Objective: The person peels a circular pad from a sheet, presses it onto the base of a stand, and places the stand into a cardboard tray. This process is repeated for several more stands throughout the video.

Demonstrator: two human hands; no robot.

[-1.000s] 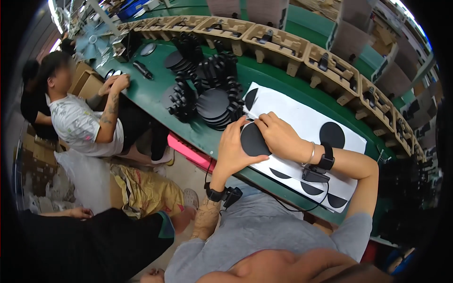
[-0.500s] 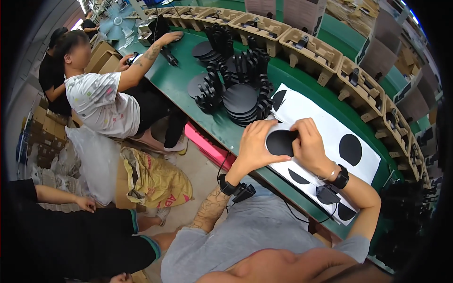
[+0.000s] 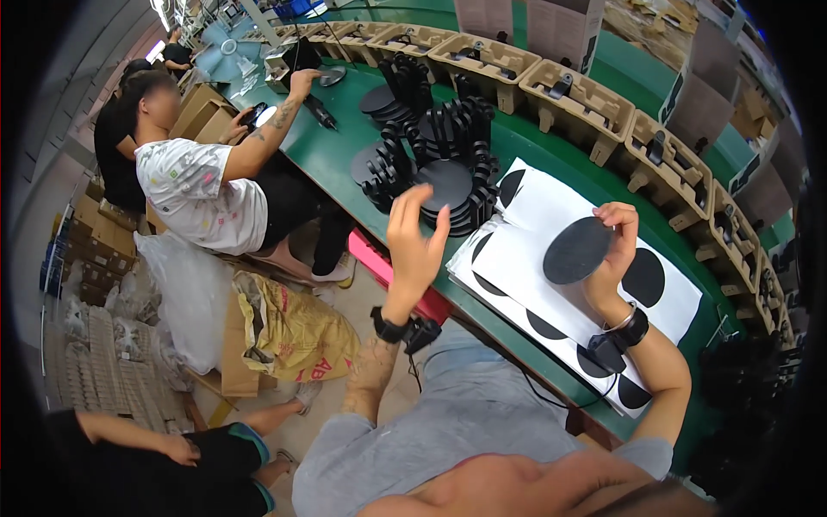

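Left hand point(image 3: 417, 244) lifted off, black disc point(image 3: 576, 251) in right hand point(image 3: 613, 250) fingertips

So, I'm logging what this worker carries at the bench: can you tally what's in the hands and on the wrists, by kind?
black disc, held in the right hand: 1
black wrist straps, one on each wrist: 2
silver bangle, on the right wrist: 1
Total: 4
The left hand is open and holds nothing.
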